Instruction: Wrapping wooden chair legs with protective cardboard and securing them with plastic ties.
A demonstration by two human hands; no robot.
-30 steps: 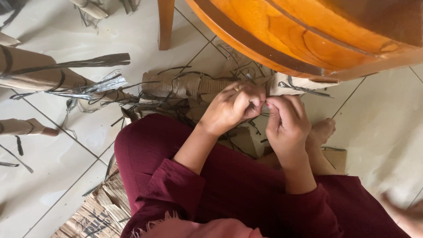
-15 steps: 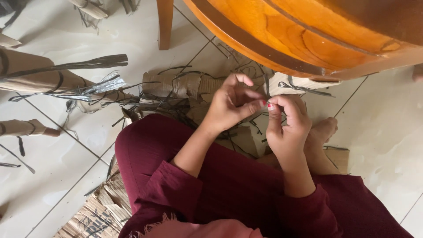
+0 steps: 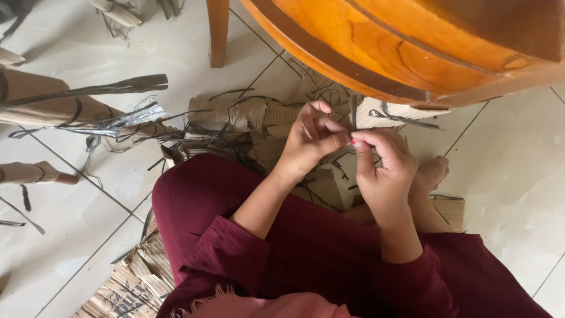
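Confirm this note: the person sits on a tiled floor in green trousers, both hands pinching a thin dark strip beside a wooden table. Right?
Not quite: the trousers are maroon, not green, as the head view shows. The left hand and right hand do pinch a thin dark strip beside the wooden table.

We see glossy, varnished orange wood on the round table edge (image 3: 376, 53), smooth shiny pale ceramic floor tiles (image 3: 82, 200), matt crumpled brown paper rolls (image 3: 235, 115), a silvery foil-like strip (image 3: 126, 121), and soft matt maroon cloth on the trouser leg (image 3: 318, 241).
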